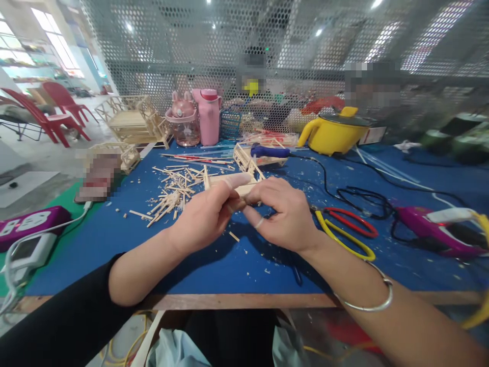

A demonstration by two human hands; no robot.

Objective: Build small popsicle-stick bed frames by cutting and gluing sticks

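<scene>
Head view over a blue work mat (pixel 214 265) on a wood-edged bench. Both hands meet above the middle of the mat, closed on a small pale wooden stick assembly (pixel 244 186). The left hand (pixel 204 216) is curled around its near end, with the forefinger stretched flat along the top in a pale rubber finger cot (pixel 237 180). The right hand (pixel 284 211) pinches the other end with bent fingers; a silver bangle (pixel 372 300) circles that forearm. Just behind the hands lies a loose heap of short wooden sticks (pixel 173 191), and beyond it a partly built pale stick frame (pixel 248 160) with a blue-handled tool (pixel 269 151) resting across it. To the right of the hands, on the mat, lie yellow-and-red handled cutters (pixel 346 229), a black cable (pixel 359 196) and a magenta glue gun (pixel 435 229). Containers stand along the rear mesh screen: a clear pink bunny-lidded cup (pixel 183 122), whose contents cannot be made out; a tall opaque pink bottle with a red cap (pixel 209 118); a small blue wire basket (pixel 231 125), contents unclear; and a yellow pot with a dark lid (pixel 332 133), shut. Finished stick structures (pixel 132 120) stand at rear left. A purple power strip (pixel 28 224) lies at the left edge.
</scene>
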